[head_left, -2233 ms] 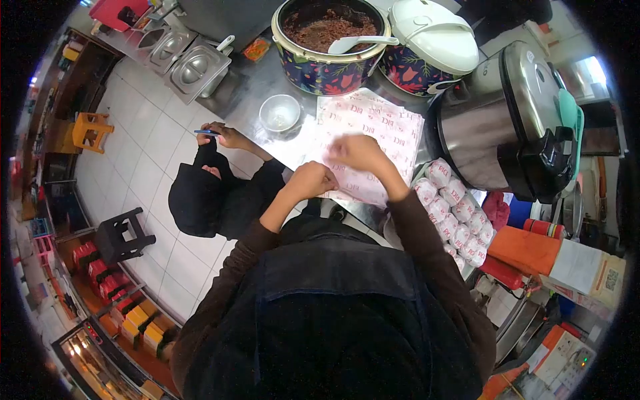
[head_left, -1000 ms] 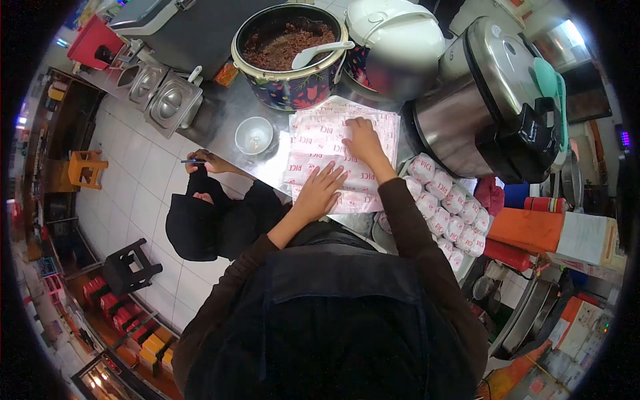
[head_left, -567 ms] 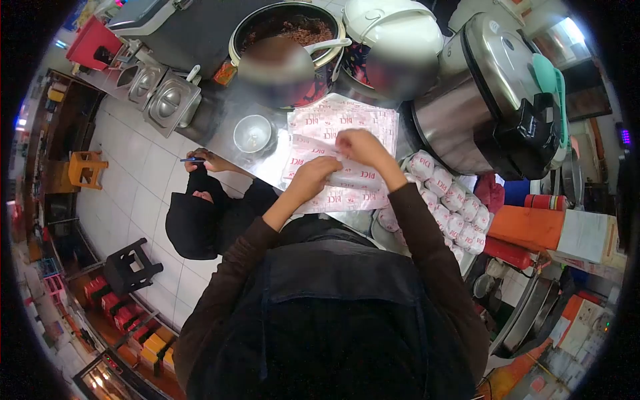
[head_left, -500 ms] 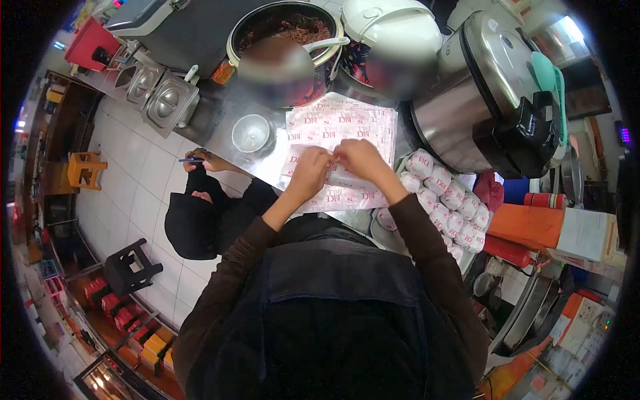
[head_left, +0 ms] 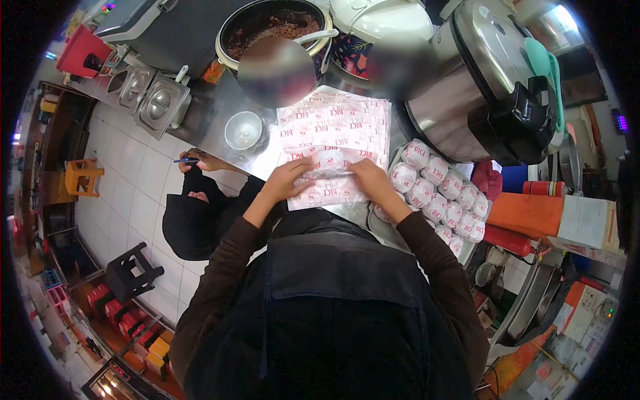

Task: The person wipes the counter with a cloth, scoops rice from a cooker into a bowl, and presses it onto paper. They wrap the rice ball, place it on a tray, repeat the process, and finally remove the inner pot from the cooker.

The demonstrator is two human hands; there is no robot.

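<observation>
A partly folded rice packet (head_left: 331, 161) in white paper with red "RICE" print lies in front of me, on a stack of the same wrapping paper (head_left: 333, 122). At its left end, my left hand (head_left: 289, 180) has its fingers closed on the paper. My right hand (head_left: 371, 179) grips the opposite end. What is inside the paper is hidden. Just left of the stack stands a small clear bowl (head_left: 243, 131). To the right of my right hand, a tray (head_left: 390, 227) carries several finished round packets (head_left: 435, 209).
Beyond the paper stands an open rice cooker (head_left: 230, 53) of reddish-brown rice with a white ladle (head_left: 316, 37). A closed cooker (head_left: 380, 17) and a large steel one (head_left: 453, 80) are alongside. A person in black (head_left: 190, 227) sits at left, holding a blue pen-like object.
My hands have moved apart, from close together at the paper's middle to the packet's two ends. The paper is now folded into a narrower bundle. The whole view has shifted slightly.
</observation>
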